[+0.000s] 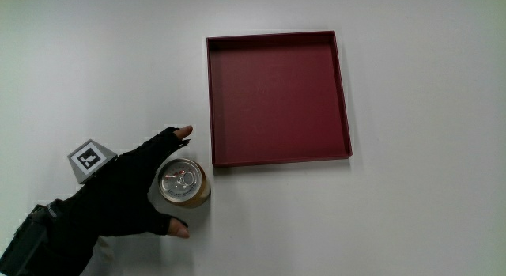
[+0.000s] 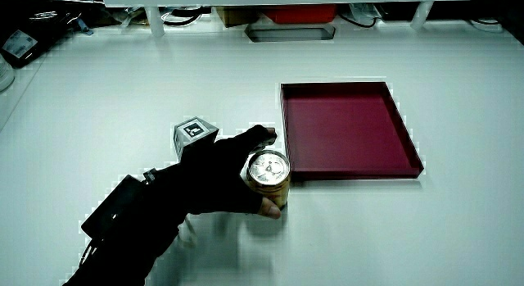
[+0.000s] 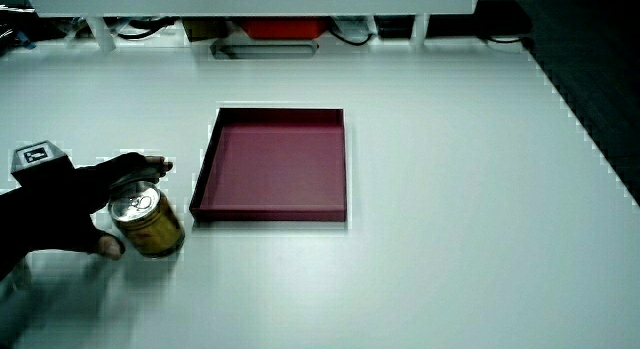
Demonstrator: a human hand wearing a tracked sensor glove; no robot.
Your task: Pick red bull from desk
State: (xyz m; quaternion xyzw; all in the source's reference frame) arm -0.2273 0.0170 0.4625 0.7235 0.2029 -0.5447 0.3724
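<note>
On the white table [image 1: 411, 213], the hand [image 1: 130, 193] wraps the can [image 1: 183, 183] beside the tray [image 1: 277, 98], hiding its label.

Bright, even light — soft shadows, sharp focus.

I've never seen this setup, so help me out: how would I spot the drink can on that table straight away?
Start at the dark red square tray on the white table. Just off the tray's corner nearest the person stands the can, upright, with the gloved hand curled around its side. It is the only round thing there, gold-sided with a shiny silver pull-tab top.
</note>
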